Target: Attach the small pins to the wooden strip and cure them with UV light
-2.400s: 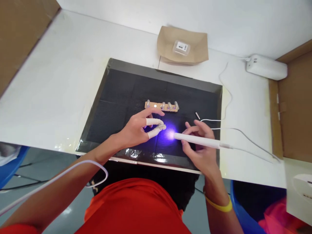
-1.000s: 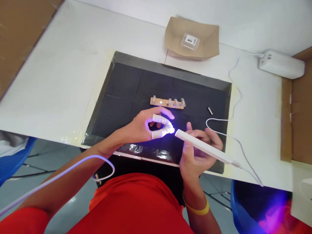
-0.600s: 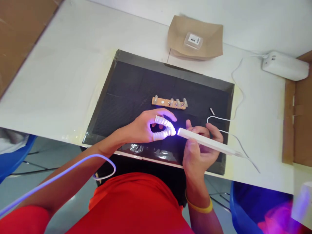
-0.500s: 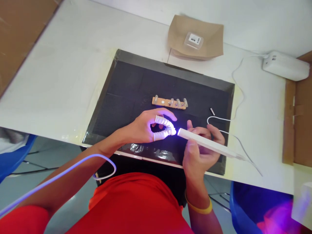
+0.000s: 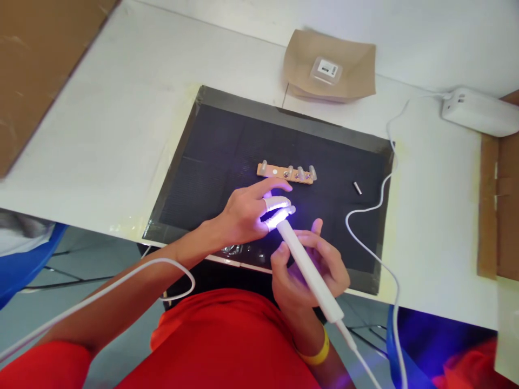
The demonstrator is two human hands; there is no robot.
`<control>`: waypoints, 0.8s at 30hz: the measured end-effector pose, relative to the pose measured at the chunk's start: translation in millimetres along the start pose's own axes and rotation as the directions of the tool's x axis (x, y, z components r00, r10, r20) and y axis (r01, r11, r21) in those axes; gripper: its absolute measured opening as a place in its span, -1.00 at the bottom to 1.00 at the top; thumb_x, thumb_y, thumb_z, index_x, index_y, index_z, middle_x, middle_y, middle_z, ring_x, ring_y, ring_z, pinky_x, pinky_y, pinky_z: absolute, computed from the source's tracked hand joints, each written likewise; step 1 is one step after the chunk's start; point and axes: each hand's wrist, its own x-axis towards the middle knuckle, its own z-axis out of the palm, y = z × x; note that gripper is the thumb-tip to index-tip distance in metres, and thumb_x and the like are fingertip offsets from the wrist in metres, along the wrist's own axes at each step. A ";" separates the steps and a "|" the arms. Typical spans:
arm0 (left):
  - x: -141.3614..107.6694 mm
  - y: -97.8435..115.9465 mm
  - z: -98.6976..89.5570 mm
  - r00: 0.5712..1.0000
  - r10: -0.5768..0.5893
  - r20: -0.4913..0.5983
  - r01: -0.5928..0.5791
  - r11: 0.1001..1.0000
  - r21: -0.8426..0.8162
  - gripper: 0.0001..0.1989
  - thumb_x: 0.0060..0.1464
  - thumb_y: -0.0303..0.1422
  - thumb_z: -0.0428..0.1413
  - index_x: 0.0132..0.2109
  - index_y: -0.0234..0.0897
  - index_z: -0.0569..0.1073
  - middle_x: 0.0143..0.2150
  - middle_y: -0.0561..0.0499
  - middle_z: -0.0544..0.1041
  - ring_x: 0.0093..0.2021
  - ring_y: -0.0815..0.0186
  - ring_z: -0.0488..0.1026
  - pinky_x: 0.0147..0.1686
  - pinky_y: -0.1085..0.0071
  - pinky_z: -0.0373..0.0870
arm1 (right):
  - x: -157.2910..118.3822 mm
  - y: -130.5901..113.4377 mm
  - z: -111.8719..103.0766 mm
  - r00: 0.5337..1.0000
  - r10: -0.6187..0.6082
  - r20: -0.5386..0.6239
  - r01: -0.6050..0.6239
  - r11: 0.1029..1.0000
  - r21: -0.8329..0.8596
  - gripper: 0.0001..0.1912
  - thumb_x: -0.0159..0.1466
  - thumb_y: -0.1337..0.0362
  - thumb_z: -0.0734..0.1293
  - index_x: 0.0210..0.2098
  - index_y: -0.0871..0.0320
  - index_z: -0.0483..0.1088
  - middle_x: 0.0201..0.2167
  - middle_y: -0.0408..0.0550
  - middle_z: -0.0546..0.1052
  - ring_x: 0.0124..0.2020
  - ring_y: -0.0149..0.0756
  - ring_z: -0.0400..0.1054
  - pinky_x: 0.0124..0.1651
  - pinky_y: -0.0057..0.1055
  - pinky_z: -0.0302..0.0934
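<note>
Left hand point(image 5: 245, 213) pinches a small pale piece point(image 5: 292, 209) at its covered fingertips, detail lost in violet glare; right hand point(image 5: 290, 286) grips white lamp wand point(image 5: 310, 270), lit end close by; step in hand, as judged: lighting the piece; shifting either calls for steady spacing; pegged strip point(image 5: 280, 172) lies on black mat point(image 5: 227, 135)

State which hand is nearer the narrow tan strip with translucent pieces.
Left. The left hand is just in front of the tan strip; the right hand is farther toward the body.
</note>
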 end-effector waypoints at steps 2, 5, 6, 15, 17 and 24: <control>-2.7 -0.7 2.4 0.996 0.073 -0.049 -0.067 0.991 0.114 -0.91 0.31 -0.40 0.19 -0.10 -0.26 0.60 0.06 -0.13 0.65 -0.08 0.28 0.67 -0.17 0.43 0.61 | -1.4 -1.5 3.5 1.000 0.018 -0.019 -0.018 1.000 0.003 -0.55 0.19 0.53 0.42 -0.01 -0.01 0.39 -0.26 -0.15 0.49 -0.24 -0.25 0.54 0.37 0.52 0.15; -4.3 -1.3 3.7 0.985 0.157 -0.073 -0.140 0.971 0.196 -0.89 0.31 -0.44 0.16 -0.08 -0.25 0.58 0.04 -0.14 0.66 -0.06 0.24 0.66 -0.15 0.39 0.61 | -2.8 -1.7 8.0 0.999 0.038 -0.030 -0.038 0.999 0.007 -0.57 0.21 0.51 0.43 -0.01 -0.01 0.38 -0.26 -0.14 0.51 -0.23 -0.23 0.55 0.37 0.54 0.13; -4.2 -1.1 3.6 0.982 0.174 -0.072 -0.156 0.965 0.209 -0.88 0.31 -0.45 0.15 -0.07 -0.25 0.57 0.03 -0.15 0.67 -0.07 0.24 0.66 -0.15 0.39 0.61 | -3.3 -1.4 9.0 0.999 0.044 -0.026 -0.044 0.999 0.005 -0.59 0.21 0.50 0.43 -0.02 0.00 0.38 -0.26 -0.14 0.51 -0.24 -0.23 0.55 0.37 0.54 0.13; -0.2 2.7 1.3 0.974 0.202 -0.100 -0.165 0.941 0.294 -0.94 0.33 -0.41 0.16 -0.11 -0.23 0.54 -0.03 -0.09 0.69 -0.13 0.29 0.67 -0.20 0.42 0.62 | -8.4 0.9 8.8 0.997 0.078 -0.006 -0.078 0.997 -0.003 -0.62 0.22 0.49 0.42 -0.03 0.00 0.43 -0.25 -0.12 0.52 -0.24 -0.24 0.53 0.40 0.49 0.14; -0.7 2.4 1.3 0.975 0.195 -0.107 -0.160 0.949 0.272 -0.93 0.31 -0.44 0.17 -0.10 -0.26 0.56 -0.02 -0.12 0.69 -0.11 0.28 0.67 -0.18 0.42 0.62 | -7.9 1.3 7.9 0.997 0.079 -0.015 -0.079 0.997 0.015 -0.61 0.22 0.49 0.42 -0.01 0.00 0.42 -0.24 -0.13 0.52 -0.23 -0.25 0.53 0.42 0.47 0.13; -1.0 2.4 -0.9 0.997 0.009 -0.080 -0.008 1.000 0.013 -0.93 0.29 -0.39 0.21 -0.11 -0.23 0.60 0.04 -0.09 0.66 -0.17 0.35 0.64 -0.25 0.47 0.58 | 12.8 10.0 0.8 0.998 0.054 -0.025 -0.052 0.995 0.089 -0.57 0.25 0.45 0.42 0.05 -0.03 0.35 -0.24 -0.17 0.51 -0.25 -0.28 0.52 0.39 0.51 0.14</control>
